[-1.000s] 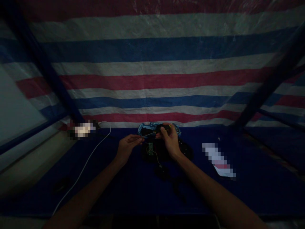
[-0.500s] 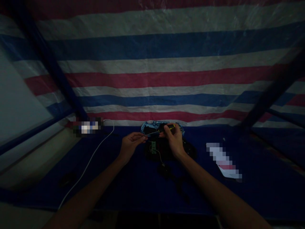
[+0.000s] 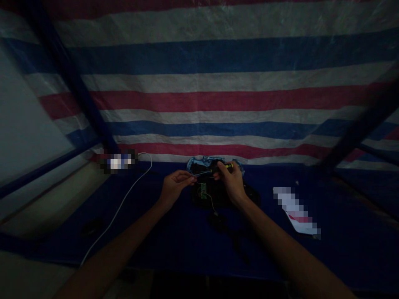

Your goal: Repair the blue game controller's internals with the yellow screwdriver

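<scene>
- We judge the step in hand to be work with a screwdriver point(image 3: 215, 170) above a black casing point(image 3: 247, 195), which lies open or in parts; the dim light keeps us from telling which.
- Our right hand point(image 3: 232, 182) is closed around the yellow-and-black handle, its fingers wrapped over the top.
- Our left hand point(image 3: 174, 187) is mostly closed, with its fingertips point(image 3: 188, 177) pinched at or just beside the shaft's tip. We cannot tell whether they grip the shaft, touch it, or hold something too small to see.
- The screwdriver is in the air between our 2 hands, above the casing and not touching it.
- Its long axis runs almost level across the view, with the tip pointing to our left and slightly lower than the handle.
- As we judge it, the next move calls for a steady tip and a clear line down to the casing, since the shaft now lies across it.
- A green circuit board point(image 3: 203, 190) lies on the casing, with a thin pale wire point(image 3: 212, 202) running from it toward us.
- A blue patterned cloth point(image 3: 199, 161) lies just behind the casing.
- To our left, a white cable point(image 3: 124, 203) curves up to a pixelated object point(image 3: 116, 162); a pixelated white-and-red strip point(image 3: 296, 209) lies to our right.
</scene>
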A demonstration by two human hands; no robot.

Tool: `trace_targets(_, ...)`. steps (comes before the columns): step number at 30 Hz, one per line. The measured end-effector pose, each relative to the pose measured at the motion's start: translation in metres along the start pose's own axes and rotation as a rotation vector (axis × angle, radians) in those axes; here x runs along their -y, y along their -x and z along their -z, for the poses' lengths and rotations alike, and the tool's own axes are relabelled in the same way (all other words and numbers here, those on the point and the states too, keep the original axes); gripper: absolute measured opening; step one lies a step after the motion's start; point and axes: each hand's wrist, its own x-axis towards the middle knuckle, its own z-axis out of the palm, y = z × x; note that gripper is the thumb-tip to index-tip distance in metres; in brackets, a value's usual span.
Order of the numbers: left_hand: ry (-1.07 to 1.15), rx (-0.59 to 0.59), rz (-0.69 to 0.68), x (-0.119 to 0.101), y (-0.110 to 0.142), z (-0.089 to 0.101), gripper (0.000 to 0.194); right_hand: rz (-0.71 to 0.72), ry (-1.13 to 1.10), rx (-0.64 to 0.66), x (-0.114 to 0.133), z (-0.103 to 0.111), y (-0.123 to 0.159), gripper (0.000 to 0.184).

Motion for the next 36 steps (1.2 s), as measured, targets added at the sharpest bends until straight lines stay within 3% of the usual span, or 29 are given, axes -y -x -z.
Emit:
trace_targets(7, -0.005, -0.007, -0.019, -0.002, 0.001, -0.001, 0.042, -0.05, -0.124, -0.002, -0.001, -0.002, 0.001, 0.048)
trace_targets(15, -0.013, -0.004, -0.039, -0.002, 0.001, -0.001, 0.04, -0.076, -0.12, -0.015, -0.001, -0.002, 0.001, 0.048)
trace_targets(23, -0.152, -0.093, -0.078, 0.007, -0.005, 0.007, 0.031, -0.075, -0.132, -0.011, -0.003, -0.001, 0.001, 0.047)
trace_targets(30, -0.201, -0.043, -0.082, 0.009, -0.005, 0.009, 0.029, 0.003, 0.017, -0.004, 0.001, 0.001, 0.0, 0.046)
trace_targets(36, -0.305, -0.022, -0.174, 0.012, -0.003, 0.009, 0.023, 0.091, 0.145, 0.066, 0.007, 0.003, 0.0, 0.041)
